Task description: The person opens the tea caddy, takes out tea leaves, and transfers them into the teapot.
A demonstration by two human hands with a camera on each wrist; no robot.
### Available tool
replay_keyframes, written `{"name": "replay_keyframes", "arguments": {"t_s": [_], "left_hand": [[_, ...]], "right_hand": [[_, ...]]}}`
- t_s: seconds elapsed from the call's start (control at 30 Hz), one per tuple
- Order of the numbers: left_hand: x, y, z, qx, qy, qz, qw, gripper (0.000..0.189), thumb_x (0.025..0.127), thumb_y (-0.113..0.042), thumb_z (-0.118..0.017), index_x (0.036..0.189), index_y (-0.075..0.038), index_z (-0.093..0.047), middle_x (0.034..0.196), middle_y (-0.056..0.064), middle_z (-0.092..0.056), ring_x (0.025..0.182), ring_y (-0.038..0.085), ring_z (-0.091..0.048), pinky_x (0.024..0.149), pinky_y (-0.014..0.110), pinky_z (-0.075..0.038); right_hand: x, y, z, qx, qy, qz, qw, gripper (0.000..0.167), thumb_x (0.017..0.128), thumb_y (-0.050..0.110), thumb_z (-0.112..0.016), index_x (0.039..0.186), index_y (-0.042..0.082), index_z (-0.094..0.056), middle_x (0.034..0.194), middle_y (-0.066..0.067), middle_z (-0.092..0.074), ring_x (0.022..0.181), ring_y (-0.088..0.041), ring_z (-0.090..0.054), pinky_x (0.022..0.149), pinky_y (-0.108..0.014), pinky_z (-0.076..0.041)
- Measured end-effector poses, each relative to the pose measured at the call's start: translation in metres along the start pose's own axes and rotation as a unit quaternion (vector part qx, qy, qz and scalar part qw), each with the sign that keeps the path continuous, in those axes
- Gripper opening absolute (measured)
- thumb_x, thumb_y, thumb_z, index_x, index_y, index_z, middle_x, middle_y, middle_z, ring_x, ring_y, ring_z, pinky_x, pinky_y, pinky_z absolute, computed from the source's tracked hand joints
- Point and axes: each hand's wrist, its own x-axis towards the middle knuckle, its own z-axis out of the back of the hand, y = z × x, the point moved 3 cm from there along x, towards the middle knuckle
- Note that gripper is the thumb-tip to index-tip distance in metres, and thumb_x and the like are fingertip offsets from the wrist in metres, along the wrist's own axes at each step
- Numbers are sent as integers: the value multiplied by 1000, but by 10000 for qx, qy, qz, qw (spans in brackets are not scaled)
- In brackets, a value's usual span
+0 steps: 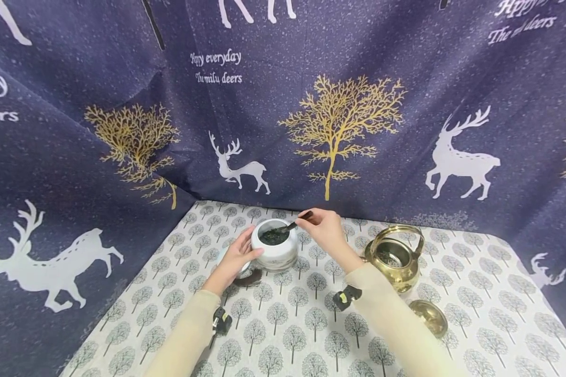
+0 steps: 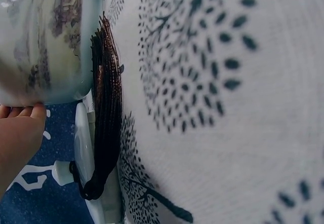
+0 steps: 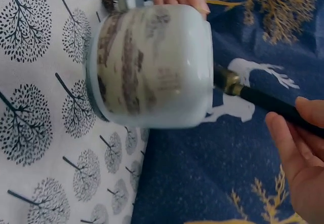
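Note:
A white ceramic tea jar [image 1: 283, 256] with a painted landscape band stands uncovered, dark tea leaves [image 1: 271, 238] inside it. My left hand [image 1: 236, 259] holds its left side, thumb in front and fingers behind. From the right, my right hand [image 1: 324, 226] pinches the dark handle of a tea scoop [image 1: 292, 226], which slants down into the jar's mouth. A brass collar shows on the scoop [image 3: 233, 83] in the right wrist view; its tip is hidden in the jar. Beside the jar, near my left hand, lies a pale lid [image 2: 83, 140] with a dark tassel [image 2: 107, 112].
To the right, close to my right forearm, stands a brass kettle [image 1: 403, 275] without its lid, its arched handle upright. The round brass lid [image 1: 429, 318] lies in front of it. A tree-print cloth [image 1: 283, 330] covers the table; a dark blue deer-print curtain [image 1: 273, 131] hangs behind.

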Motion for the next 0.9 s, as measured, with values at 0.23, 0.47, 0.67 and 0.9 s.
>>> {"name": "replay_keyframes", "arguments": {"t_s": [0.23,0.47,0.67,0.9], "left_hand": [[-1,1,1,8,12,83,10000,81,87,-12,-70,153,-9,-23,159,12,-19,145,25,-18,118,33,-20],[0,-1,0,85,46,99,9999,81,88,-13,-70,153,-9,-23,158,13,-19,145,26,-19,118,33,-20],[0,-4,0,28,59,21,10000,78,89,-8,-67,153,-8,-22,159,13,-18,145,25,-18,119,33,-19],[0,-3,-1,35,74,42,10000,78,90,-8,-66,153,-8,-21,159,15,-17,145,26,-17,119,34,-17]], "right_hand": [[4,6,-31,-1043,175,348,9938,4,84,9,-74,84,5,-73,73,-5,-72,62,-15,-66,55,-24,-55],[4,1,-45,-1496,132,575,9870,5,82,8,-75,82,4,-71,75,-6,-72,62,-15,-66,56,-24,-55],[4,-8,-49,-1349,154,556,9892,8,81,5,-75,87,0,-73,82,-11,-73,70,-21,-69,63,-27,-59],[4,-19,-56,-1349,326,450,9893,10,82,7,-75,90,1,-74,87,-10,-73,72,-20,-68,65,-27,-58]]}}
